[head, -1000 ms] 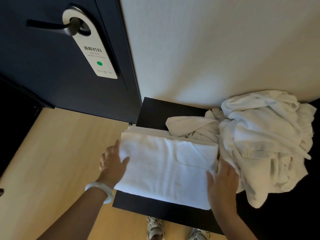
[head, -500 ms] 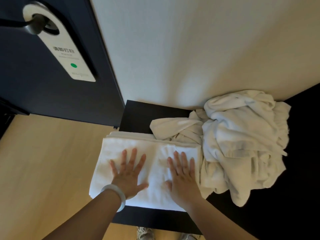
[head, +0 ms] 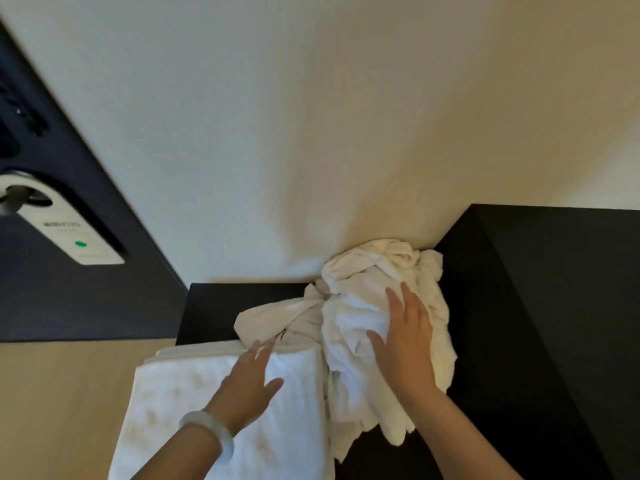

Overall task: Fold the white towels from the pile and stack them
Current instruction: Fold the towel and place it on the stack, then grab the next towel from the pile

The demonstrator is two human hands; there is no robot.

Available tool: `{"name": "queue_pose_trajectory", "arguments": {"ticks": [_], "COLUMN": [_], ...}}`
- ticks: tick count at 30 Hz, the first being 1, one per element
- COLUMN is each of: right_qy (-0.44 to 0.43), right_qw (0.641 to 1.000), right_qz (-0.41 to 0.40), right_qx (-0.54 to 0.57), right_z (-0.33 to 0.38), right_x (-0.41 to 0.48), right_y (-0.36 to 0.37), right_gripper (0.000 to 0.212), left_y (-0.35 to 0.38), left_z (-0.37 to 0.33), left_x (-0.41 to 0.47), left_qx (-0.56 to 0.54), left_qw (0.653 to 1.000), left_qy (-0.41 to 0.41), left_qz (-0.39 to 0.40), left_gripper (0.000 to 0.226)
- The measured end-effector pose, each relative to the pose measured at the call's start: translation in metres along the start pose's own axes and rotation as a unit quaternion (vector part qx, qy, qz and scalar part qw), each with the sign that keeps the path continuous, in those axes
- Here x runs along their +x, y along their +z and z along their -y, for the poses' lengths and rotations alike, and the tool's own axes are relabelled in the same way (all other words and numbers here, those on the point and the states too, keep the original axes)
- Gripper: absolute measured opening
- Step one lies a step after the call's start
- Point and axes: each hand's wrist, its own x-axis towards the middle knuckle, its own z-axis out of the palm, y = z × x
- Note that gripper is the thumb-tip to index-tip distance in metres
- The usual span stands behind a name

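Wall (head: 311, 133) touching towel pile (head: 360, 299) behind

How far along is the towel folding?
Done: a folded stack of at least two layers sits at the left end of the dark table. In hand: the right hand lies flat on the crumpled pile, no grip yet; the left hand stretches open over the stack toward it. Left: the whole pile, one towel twisted, is unfolded.

A black surface (head: 239, 306) fills the lower right; folded white towels (head: 180, 403) lie lower centre; a crumpled towel pile (head: 360, 292) touches their right edge.
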Motion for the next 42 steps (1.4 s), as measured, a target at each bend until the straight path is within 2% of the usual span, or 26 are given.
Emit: {"name": "queue_pose_trajectory", "arguments": {"ticks": [2, 4, 7, 11, 14, 17, 21, 24, 27, 29, 30, 32, 34, 35, 38, 40, 42], "right_qy": [0.040, 0.077, 0.093, 0.061, 0.026, -0.027, -0.069, -0.074, -0.046, 0.021, 0.070, 0.139, 0.145, 0.139, 0.120, 0.098, 0.065], "right_qw": [0.998, 0.989, 0.964, 0.948, 0.924, 0.900, 0.897, 0.888, 0.866, 0.886, 0.917, 0.972, 0.987, 0.989, 0.992, 0.994, 0.995], "right_qz": [0.042, 0.103, 0.169, 0.101, 0.044, 0.024, 0.016, -0.058, -0.162, -0.202, -0.189, -0.111, -0.053, -0.030, 0.019, 0.030, 0.075], "right_qx": [0.009, 0.074, 0.181, 0.296, 0.378, 0.433, 0.437, 0.450, 0.471, 0.416, 0.345, 0.156, 0.047, 0.038, 0.043, 0.039, 0.006], "right_z": [-0.017, -0.029, -0.041, -0.044, -0.046, -0.055, -0.079, -0.107, -0.140, -0.169, -0.185, -0.211, -0.225, -0.229, -0.229, -0.226, -0.225], "right_x": [0.026, 0.043, 0.053, 0.067, 0.077, 0.079, 0.061, 0.047, 0.045, 0.053, 0.056, 0.057, 0.052, 0.050, 0.048, 0.052, 0.058], "right_y": [-0.011, -0.012, -0.012, -0.054, -0.128, -0.220, -0.324, -0.373, -0.403, -0.403, -0.398, -0.376, -0.352, -0.340, -0.305, -0.281, -0.259], "right_gripper": [0.086, 0.084, 0.056, 0.018, 0.025, 0.033, 0.032, 0.028, 0.023, 0.024, 0.028, 0.035, 0.038, 0.039, 0.047, 0.064, 0.081], "left_y": [-0.001, 0.003, 0.014, 0.008, -0.011, -0.031, -0.051, -0.051, -0.040, -0.030, -0.023, -0.014, -0.004, 0.001, 0.013, 0.017, 0.019], "left_z": [-0.038, -0.071, -0.105, -0.136, -0.165, -0.205, -0.263, -0.298, -0.318, -0.322, -0.324, -0.328, -0.334, -0.338, -0.347, -0.357, -0.373], "left_x": [0.008, 0.010, 0.007, 0.001, -0.006, -0.010, -0.019, -0.023, -0.023, -0.018, -0.015, -0.010, -0.003, -0.001, -0.002, 0.000, 0.003], "left_qx": [-0.063, -0.118, -0.173, -0.204, -0.226, -0.253, -0.296, -0.284, -0.263, -0.265, -0.267, -0.255, -0.250, -0.246, -0.218, -0.196, -0.181], "left_qw": [0.998, 0.992, 0.984, 0.978, 0.968, 0.956, 0.937, 0.935, 0.936, 0.934, 0.935, 0.940, 0.942, 0.944, 0.954, 0.960, 0.964], "left_qy": [0.026, 0.044, 0.041, 0.029, 0.060, 0.073, 0.113, 0.171, 0.209, 0.220, 0.221, 0.215, 0.218, 0.217, 0.196, 0.187, 0.185], "left_qz": [-0.017, -0.018, -0.015, -0.038, -0.093, -0.129, -0.150, -0.128, -0.105, -0.090, -0.082, -0.070, -0.049, -0.042, -0.057, -0.062, -0.065], "left_gripper": [0.071, 0.069, 0.068, 0.069, 0.064, 0.080, 0.095, 0.099, 0.089, 0.078, 0.077, 0.076, 0.064, 0.063, 0.078, 0.078, 0.074]}}
